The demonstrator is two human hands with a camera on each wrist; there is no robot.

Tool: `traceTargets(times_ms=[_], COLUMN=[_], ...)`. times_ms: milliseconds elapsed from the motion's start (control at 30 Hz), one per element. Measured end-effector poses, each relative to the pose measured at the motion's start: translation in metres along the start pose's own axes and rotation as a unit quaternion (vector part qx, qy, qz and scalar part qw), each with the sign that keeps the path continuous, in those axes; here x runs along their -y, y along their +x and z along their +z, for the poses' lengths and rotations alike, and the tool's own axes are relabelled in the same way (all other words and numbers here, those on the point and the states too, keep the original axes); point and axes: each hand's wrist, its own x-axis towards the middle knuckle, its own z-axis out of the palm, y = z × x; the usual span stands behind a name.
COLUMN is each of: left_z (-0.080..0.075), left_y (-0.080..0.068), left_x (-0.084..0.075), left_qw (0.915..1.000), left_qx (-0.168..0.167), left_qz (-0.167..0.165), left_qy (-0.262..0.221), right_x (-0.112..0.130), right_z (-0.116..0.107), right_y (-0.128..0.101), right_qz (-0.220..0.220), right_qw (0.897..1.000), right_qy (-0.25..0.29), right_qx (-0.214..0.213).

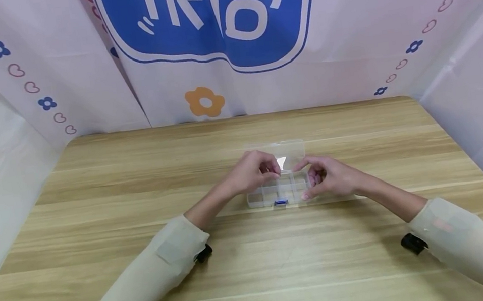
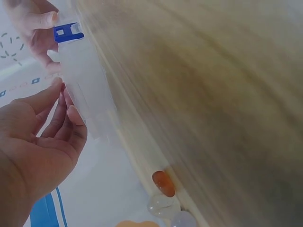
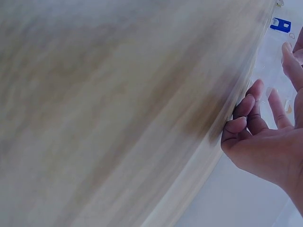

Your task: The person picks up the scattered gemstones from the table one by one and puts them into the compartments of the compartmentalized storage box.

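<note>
Wide-margined table [image 1: 240, 278] — open box [image 1: 287, 195], right hand [image 1: 330, 177] at its edge

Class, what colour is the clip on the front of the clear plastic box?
Blue; the clip shows best in the left wrist view.

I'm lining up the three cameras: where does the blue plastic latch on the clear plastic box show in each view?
Head: blue plastic latch, right of and below picture centre, on the box's near side.
Left wrist: near the top left corner.
Right wrist: near the top right corner.
Shared landmark: the clear plastic compartment box that bears it.
</note>
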Motion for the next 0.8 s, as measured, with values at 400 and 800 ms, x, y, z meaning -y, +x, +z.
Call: traceTargets(times_ms=[400,800], left_z=[0.0033,0.0013], left_y=[0.007,0.0073], left_x=[-0.0028,-0.0043], left_qw=[0.9995,0.9992], left_qx=[0.01,0.017], left_qz=[0.011,0.025], left_qy=[0.027,0.027], right_x=[0.0,0.0006], right_z=[-0.0007,-0.0008], right_y=[-0.0004,-0.0005], right_qz=[-0.002,-0.003], right_qw=[1.0,1.0], right_qy=[-0.011,-0.007], right_qx=[0.0,-0.001])
